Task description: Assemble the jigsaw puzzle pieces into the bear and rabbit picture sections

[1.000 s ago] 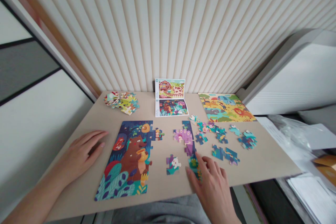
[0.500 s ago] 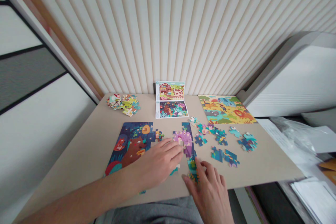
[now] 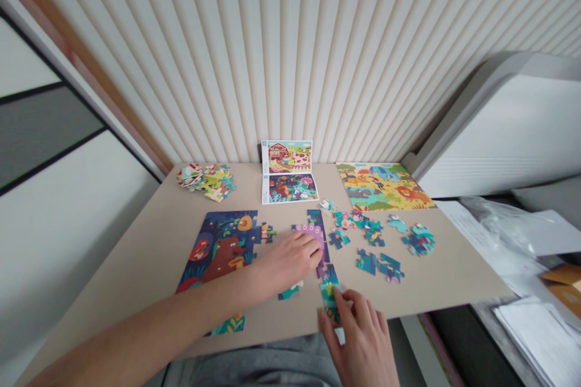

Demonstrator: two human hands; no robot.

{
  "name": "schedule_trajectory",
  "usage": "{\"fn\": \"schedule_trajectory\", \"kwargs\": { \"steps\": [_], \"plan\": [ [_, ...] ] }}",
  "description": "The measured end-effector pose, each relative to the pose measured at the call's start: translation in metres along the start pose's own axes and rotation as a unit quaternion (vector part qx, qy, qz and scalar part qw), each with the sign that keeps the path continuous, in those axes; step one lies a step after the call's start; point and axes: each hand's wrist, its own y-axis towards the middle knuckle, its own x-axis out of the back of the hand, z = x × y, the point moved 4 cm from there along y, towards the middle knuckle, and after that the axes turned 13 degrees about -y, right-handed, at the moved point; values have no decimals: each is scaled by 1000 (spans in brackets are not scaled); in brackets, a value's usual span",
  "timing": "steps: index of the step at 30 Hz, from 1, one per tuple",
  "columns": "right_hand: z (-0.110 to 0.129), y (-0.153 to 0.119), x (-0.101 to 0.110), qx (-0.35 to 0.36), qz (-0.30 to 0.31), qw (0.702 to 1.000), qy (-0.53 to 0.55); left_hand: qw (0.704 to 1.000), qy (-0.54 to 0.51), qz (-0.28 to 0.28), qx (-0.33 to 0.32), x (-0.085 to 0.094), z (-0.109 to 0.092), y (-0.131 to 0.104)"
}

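My left hand (image 3: 290,259) lies over the purple puzzle section (image 3: 318,239), its fingers closed together and their tips on the pieces. Near the table's front edge, my right hand (image 3: 358,329) has thumb and index finger on the green-blue puzzle strip (image 3: 330,294), which lies just below the purple section. Left of my left hand is the joined bear section (image 3: 224,254), partly covered by my forearm. A small piece (image 3: 267,232) sticks out from its right side. Under my left wrist a teal piece (image 3: 289,294) shows. Loose pieces (image 3: 373,231) lie to the right.
An open picture leaflet (image 3: 290,187) stands against the ribbed wall. At the back left is a pile of pieces (image 3: 209,181); at the back right, a finished yellow puzzle (image 3: 385,186). A round stack of pieces (image 3: 420,240) sits on the right. Papers lie beyond the table.
The view has shifted slightly. My left hand has moved up over the purple section. The green-blue strip now sits slightly apart from the purple section, with my right fingers still on it.
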Motion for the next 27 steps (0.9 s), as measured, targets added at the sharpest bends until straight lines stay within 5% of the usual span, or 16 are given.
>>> {"fn": "schedule_trajectory", "kwargs": {
  "steps": [21, 27],
  "plan": [
    [9, 4, 3, -30, 22, 998, 44, 998, -48, -32, 7, -5, 5, 2],
    [-18, 47, 1, 19, 25, 995, 99, 993, -45, -83, 66, 23, 18, -39]
  ]
}}
